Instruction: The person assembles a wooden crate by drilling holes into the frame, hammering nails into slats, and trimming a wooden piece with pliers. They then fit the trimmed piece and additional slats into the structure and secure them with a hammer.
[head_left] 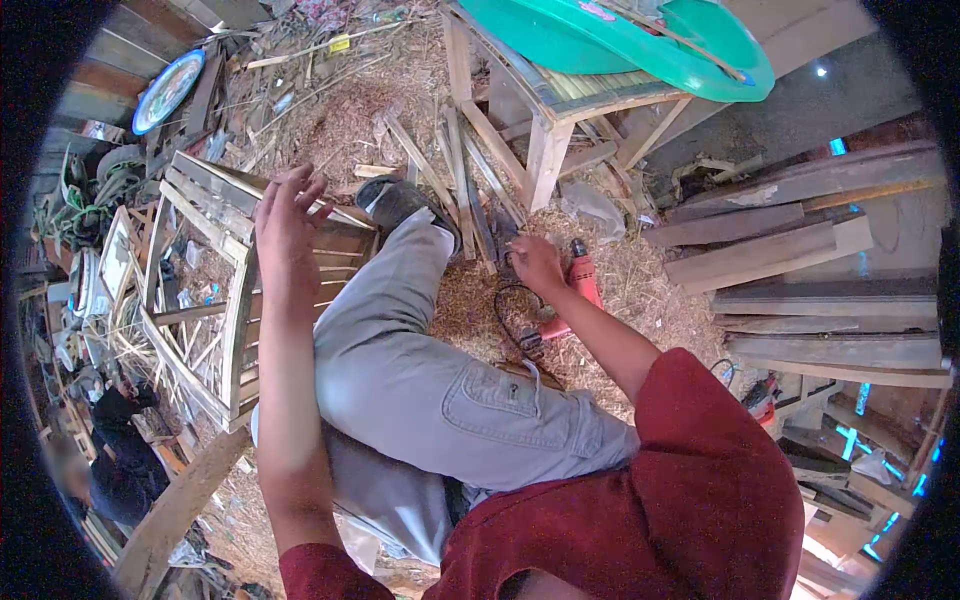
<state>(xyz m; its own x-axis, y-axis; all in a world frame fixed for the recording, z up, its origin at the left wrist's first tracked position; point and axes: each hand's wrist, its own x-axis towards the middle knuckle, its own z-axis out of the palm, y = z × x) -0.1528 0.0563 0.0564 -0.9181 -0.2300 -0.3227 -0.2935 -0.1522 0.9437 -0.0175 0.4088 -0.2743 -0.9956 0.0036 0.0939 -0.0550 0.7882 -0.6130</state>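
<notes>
My left hand (pixel 287 215) is raised beside a slatted wooden frame (pixel 240 300), its fingers loosely bent and apart, with nothing visible in them. Low over the shavings, my right hand (pixel 538 263) has its fingers curled together; whatever they hold, if anything, is too small to make out. Just right of that hand lies a red power drill (pixel 583 280) on the ground, partly covered by my forearm. A black cord (pixel 502 312) loops on the floor below the hand. My bent leg in grey trousers lies between my two arms, with a dark shoe (pixel 405 208) near the frame.
A wooden stand (pixel 548 150) carries a green plastic basin (pixel 700 60). Loose wood strips (pixel 460 170) lie before it. Stacked planks (pixel 800 250) fill the right side, with another red tool (pixel 763 405) beside them. A person in dark clothes (pixel 125 450) is at the lower left.
</notes>
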